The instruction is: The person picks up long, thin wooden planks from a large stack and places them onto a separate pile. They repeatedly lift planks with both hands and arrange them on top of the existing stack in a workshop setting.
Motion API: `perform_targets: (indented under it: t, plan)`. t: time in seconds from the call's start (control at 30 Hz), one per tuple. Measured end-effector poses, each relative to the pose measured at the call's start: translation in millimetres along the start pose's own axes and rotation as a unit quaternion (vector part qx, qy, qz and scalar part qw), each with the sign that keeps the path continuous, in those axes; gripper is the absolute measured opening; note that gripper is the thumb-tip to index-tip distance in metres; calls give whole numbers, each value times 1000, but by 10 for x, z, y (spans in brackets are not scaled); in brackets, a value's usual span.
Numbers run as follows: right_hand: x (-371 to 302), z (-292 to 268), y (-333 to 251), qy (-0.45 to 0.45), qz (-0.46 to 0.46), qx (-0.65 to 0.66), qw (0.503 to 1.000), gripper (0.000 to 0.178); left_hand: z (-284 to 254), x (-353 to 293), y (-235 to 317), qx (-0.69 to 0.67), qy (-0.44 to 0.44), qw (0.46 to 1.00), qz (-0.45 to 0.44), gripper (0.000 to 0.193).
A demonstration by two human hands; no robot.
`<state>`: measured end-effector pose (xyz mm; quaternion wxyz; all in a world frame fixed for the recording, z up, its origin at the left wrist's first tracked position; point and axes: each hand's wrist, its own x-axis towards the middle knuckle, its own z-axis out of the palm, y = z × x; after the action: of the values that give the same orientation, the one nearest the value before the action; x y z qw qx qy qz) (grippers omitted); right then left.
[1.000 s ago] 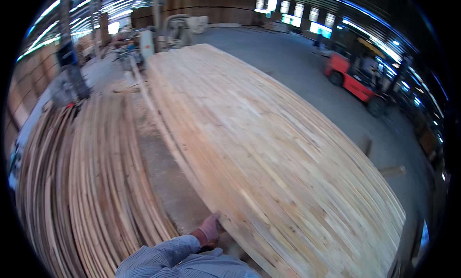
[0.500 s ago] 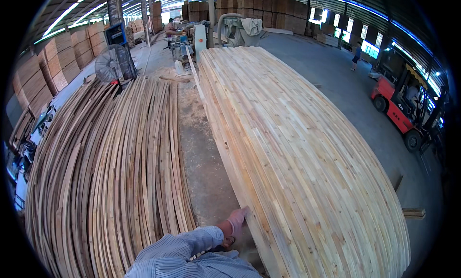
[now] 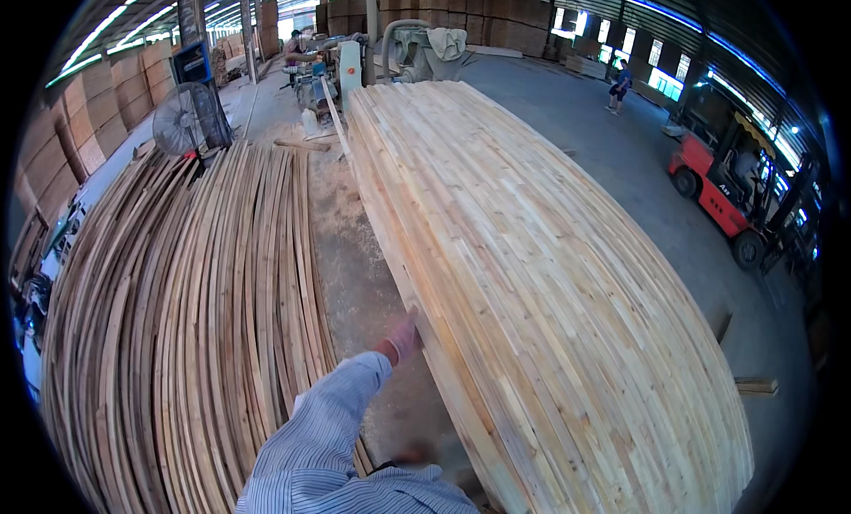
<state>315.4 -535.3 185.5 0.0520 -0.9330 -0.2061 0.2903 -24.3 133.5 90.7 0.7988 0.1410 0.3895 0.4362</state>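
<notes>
My left hand (image 3: 404,337), in a pale pinkish glove, reaches forward with the arm stretched out. Its fingers are closed on the edge of a long pale wooden strip (image 3: 441,374) along the left side of a wide stack of light boards (image 3: 541,274). The thumb and some fingers are partly hidden. Low in the view, by my striped shirt, is a smeared reddish-brown shape (image 3: 415,451) that may be my right hand; its fingers cannot be made out. To the left lies a broad pile of rough, darker wooden strips (image 3: 213,310).
A sawdust-strewn floor gap (image 3: 350,274) separates the piles. A fan (image 3: 184,119) and a machine with a pale control box (image 3: 351,66) stand beyond. On the right are a red forklift (image 3: 722,199), a walking person (image 3: 619,86) and short timber (image 3: 756,386).
My left hand has moved forward and slightly left along the strip, its arm straightening. The view has shifted a little, and the person at the far right has walked nearer.
</notes>
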Motion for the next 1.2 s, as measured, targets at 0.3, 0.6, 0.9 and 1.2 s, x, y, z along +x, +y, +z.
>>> perform_targets:
  t: [0.3, 0.6, 0.9, 1.2]
  plan:
    - [998, 1147, -1857, 51, -120, 19, 991, 54, -408, -1086, -2223, 561, -537, 611, 152, 17]
    - [758, 1262, -2474, 172, -243, 108, 948, 51, -45, -318, -1896, 779, -241, 574, 78, 66]
    - [267, 2184, -522, 19, 51, 6, 998, 52, -1060, 1007, -1203, 40, 13, 986, -162, 56]
    - [1277, 1545, -422, 303, -31, -136, 943, 84, -969, 281, -1655, 139, 62, 963, -224, 50]
